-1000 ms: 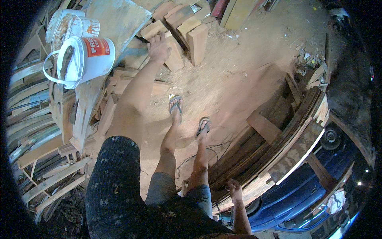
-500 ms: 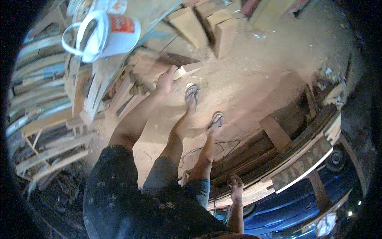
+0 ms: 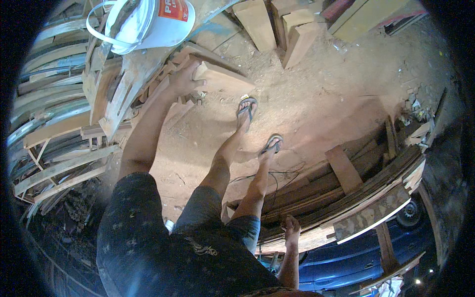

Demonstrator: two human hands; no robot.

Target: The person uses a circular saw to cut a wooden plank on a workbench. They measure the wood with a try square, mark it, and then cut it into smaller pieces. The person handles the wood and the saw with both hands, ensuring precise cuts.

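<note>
My left hand (image 3: 184,80) reaches out to the far left, its fingers closed about the near end of a thick wooden block (image 3: 223,79). The block lies low over the dirt floor, beside a pile of other cut wood. Its far end points toward my left sandal (image 3: 247,106). On the other side, my right hand (image 3: 292,228) hangs by the edge of a long stack of boards (image 3: 316,235). Its fingers are loosely curled, and nothing shows in them.
A white bucket (image 3: 168,32) with a red label stands at the upper left. Wood offcuts (image 3: 255,24) lie beyond the block. Curved timber pieces (image 3: 54,94) fill the left side. Dark cables (image 3: 277,173) cross the floor near my right foot; a blue car (image 3: 341,265) stands behind the boards.
My left hand has moved left with the block, which now shows more of its long face. The view has shifted slightly. My right hand stays by the boards.
</note>
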